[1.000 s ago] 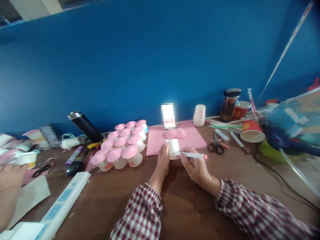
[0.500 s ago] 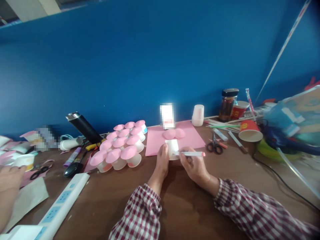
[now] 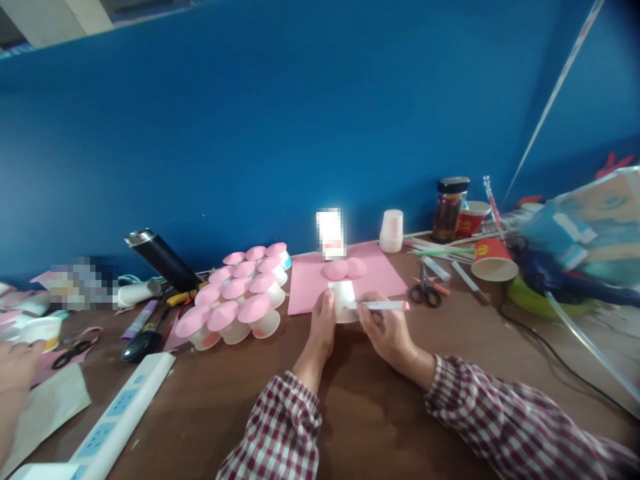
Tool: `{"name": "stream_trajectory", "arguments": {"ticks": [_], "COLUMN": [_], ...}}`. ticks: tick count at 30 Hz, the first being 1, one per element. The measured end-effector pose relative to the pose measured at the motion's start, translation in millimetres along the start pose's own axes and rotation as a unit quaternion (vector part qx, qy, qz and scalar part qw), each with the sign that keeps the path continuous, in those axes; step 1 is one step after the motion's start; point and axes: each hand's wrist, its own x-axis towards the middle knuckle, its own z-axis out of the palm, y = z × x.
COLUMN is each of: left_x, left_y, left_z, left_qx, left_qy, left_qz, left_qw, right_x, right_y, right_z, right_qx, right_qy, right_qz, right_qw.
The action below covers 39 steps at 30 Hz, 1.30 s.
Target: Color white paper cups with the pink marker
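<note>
Fingers of the left hand press the side of a small white cup at the near edge of the pink sheet, while the right hand is closed round a white marker whose tip meets the cup's wall. Since a second ago both hands have barely shifted; the marker lies a little flatter. Nearby, a red paper cup lies tipped on the table, and a dark-lidded jar holds something brown.

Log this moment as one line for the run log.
left hand: steadies white cup | right hand: holds marker, tip at cup | nearby: pink sheet, scissors
</note>
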Motion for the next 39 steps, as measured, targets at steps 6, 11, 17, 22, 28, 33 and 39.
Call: {"name": "stream_trajectory", "arguments": {"ticks": [6,11,17,22,28,33,39], "left_x": [-0.1,0.3,1.6,1.7,3.6,3.9,2.1], "left_y": [-1.0,-1.6,-3.6,-4.1,-6.5,-6.4,-5.0], "left_z": [-1.6,-1.7,-2.7,-3.9,-5.6,-6.6,-5.9], "left_qx": [0.020,0.027,0.034,0.035,0.045,0.063,0.044], "left_qy": [-0.004,-0.011,-0.020,-0.040,-0.043,-0.036,-0.039], "left_qz": [0.004,0.001,0.000,0.001,0.006,0.009,0.004], "left_qw": [1.000,1.000,0.999,0.999,0.998,0.997,0.998], "right_x": [0.6,1.9,3.4,5.3,8.3,10.2,15.9], "right_y": [3.4,5.0,5.2,5.7,5.3,5.9,13.3], "right_z": [1.2,0.3,-0.6,-1.2,-2.1,-4.2,-5.8], "right_qx": [0.039,0.053,0.040,0.048,0.028,0.007,-0.021], "right_qy": [0.008,0.010,0.023,0.039,0.060,0.073,0.105], "right_qz": [0.028,0.039,0.037,0.037,0.029,0.034,0.029], "right_qw": [0.999,0.998,0.998,0.997,0.997,0.997,0.994]}}
